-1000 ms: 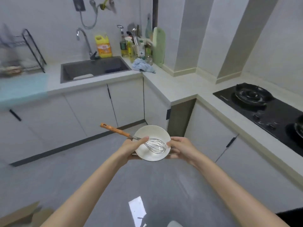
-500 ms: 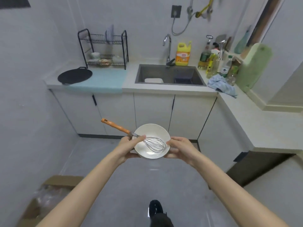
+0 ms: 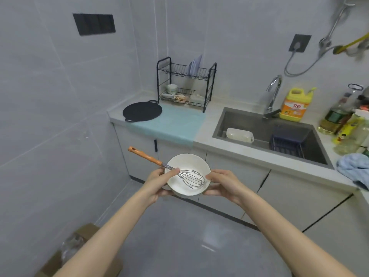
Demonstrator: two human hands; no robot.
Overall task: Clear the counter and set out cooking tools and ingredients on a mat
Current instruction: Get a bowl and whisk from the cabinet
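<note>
I carry a white bowl (image 3: 185, 165) in front of me over the floor, one hand on each side. A wire whisk (image 3: 192, 178) with an orange handle (image 3: 144, 155) lies in the bowl, its handle sticking out to the upper left. My left hand (image 3: 157, 181) grips the bowl's left rim, thumb pressing the whisk's neck. My right hand (image 3: 221, 184) holds the right rim. Ahead, a light blue mat (image 3: 173, 126) covers the counter's left part, with a flat black pan (image 3: 142, 113) at its left edge.
A black dish rack (image 3: 186, 84) stands behind the mat. Right of it is a sink (image 3: 269, 134) holding a white container and a dark basket, a faucet, a yellow detergent jug (image 3: 295, 104), bottles and a blue cloth (image 3: 354, 166). A cardboard box (image 3: 79, 254) sits on the floor at lower left.
My view has swung left from the stove corner to the sink and mat, and the counter has come closer. Both hands keep the same hold on the bowl and whisk.
</note>
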